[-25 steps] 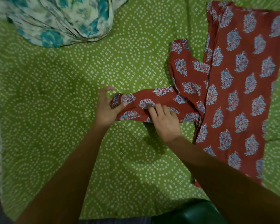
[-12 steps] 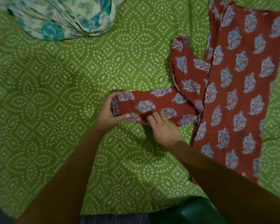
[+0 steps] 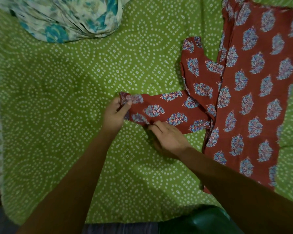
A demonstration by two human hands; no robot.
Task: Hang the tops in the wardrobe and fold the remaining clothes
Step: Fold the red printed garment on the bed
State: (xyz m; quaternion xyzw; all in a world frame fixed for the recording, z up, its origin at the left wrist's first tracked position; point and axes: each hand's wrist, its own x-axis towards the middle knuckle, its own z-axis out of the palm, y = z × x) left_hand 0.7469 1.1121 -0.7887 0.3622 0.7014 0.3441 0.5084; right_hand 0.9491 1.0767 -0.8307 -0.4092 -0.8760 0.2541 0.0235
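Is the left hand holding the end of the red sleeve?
Yes, the left hand pinches the cuff end of the red sleeve, thumb on top.

L hand (image 3: 114, 114) mid-frame, thumb + fingers pinching; R hand (image 3: 167, 137) just lower right, fingers curled down; both forearms reach up from bottom edge

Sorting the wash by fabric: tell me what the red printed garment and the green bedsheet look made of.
Red printed garment: thin woven cloth, likely cotton or rayon, matte; it lies flat and creases softly at the sleeve. Green bedsheet: matte woven cotton by its look, printed with white dots, no sheen.
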